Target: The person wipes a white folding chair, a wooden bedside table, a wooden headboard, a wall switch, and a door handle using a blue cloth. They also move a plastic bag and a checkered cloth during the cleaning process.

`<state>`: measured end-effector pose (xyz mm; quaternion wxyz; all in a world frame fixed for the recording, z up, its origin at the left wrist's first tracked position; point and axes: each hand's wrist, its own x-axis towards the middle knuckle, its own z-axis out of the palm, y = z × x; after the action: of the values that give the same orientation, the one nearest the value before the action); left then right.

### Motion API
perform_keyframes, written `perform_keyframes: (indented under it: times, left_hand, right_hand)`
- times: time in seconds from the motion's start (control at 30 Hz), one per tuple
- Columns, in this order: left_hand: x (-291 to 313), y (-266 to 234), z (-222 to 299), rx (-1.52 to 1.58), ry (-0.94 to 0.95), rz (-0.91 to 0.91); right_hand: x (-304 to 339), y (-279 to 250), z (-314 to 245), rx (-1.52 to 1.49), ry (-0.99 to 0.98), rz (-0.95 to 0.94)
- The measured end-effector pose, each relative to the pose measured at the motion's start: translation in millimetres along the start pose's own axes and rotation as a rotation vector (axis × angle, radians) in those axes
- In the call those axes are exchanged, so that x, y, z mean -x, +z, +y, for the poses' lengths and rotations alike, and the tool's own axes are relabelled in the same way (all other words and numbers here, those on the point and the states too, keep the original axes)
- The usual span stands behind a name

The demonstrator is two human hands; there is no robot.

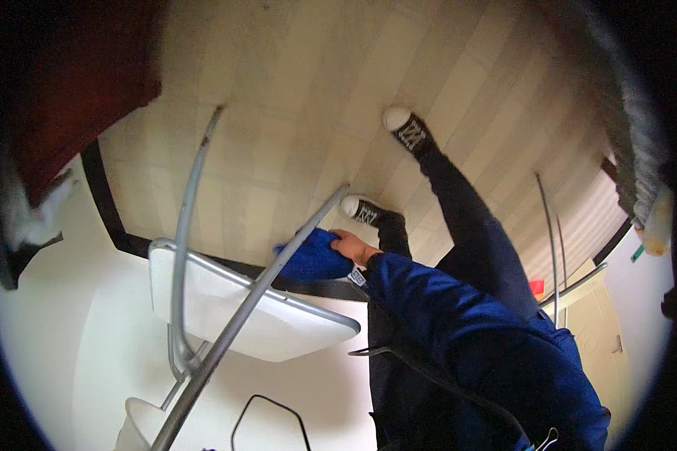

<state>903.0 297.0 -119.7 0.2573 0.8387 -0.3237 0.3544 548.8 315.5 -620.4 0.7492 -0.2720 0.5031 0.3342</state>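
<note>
**Even indoor light, heavy fisheye bend**

Soft, diffuse daylight falls evenly on the pale wooden plank floor [293, 98], with only faint shadows. The white wall [75, 316] glares mildly. Black vignette rings the frame; straight lines bow toward the rim. The grey metal chair tubes [233, 323] look slightly soft; corners are dim and blurred.

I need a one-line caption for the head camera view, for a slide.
Seen from above, a hand presses a blue cloth against the grey metal frame of an upturned white chair over a pale wood floor.

A dark blue jacket sleeve [429, 301] ends in a small tag beside the bare hand [351, 246]; dark trousers [466, 218] lead to black, white-toed sneakers [406, 129] beyond it.
</note>
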Motion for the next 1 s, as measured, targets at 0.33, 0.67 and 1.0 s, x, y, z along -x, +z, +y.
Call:
perform_keyframes:
  times: [0.33,0.67,1.0]
  left_hand:
    - [25.3,10.7,66.5,-0.317,-0.482,-0.296]
    - [65.9,-94.0,119.9,-0.351,-0.484,-0.679]
    - [83.0,-62.7,171.3,-0.221,-0.791,-0.31]
  right_hand:
    - [92.6,-138.0,-145.4,0.714,-0.215,0.409]
    - [214.4,-58.2,-224.0,0.745,-0.702,0.228]
    - [159.4,11.5,-177.2,0.939,-0.548,0.261]
